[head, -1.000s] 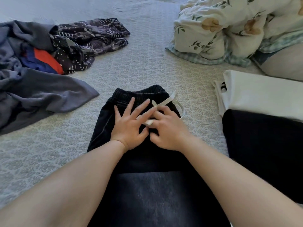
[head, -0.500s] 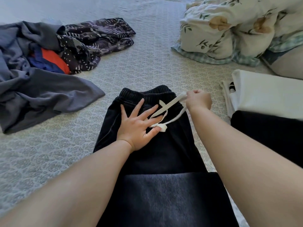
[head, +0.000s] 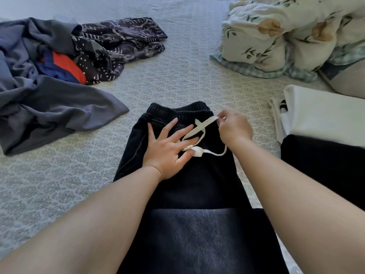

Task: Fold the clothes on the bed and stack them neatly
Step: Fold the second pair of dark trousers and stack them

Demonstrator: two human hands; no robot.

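Observation:
Dark trousers (head: 205, 175) with an elastic waistband lie folded lengthwise in front of me on the bed (head: 177, 80). My left hand (head: 169, 147) presses flat on them just below the waistband, fingers spread, and the white drawstring (head: 197, 131) runs over and between its fingers. My right hand (head: 234, 127) pinches one end of the drawstring at the waistband's right corner and holds it taut. On the right lies a stack with a white folded garment (head: 324, 117) and a black one (head: 324, 165).
A heap of unfolded clothes lies at the left: a grey garment (head: 49, 107), a dark patterned one (head: 118, 46) and a red and blue piece (head: 65, 68). A floral duvet (head: 286, 34) is bunched at the back right. The patterned bedspread shows between them.
My right hand left my left hand, pulled the drawstring's end out to the right corner of the waistband and now holds it there. My left hand stayed flat on the trousers.

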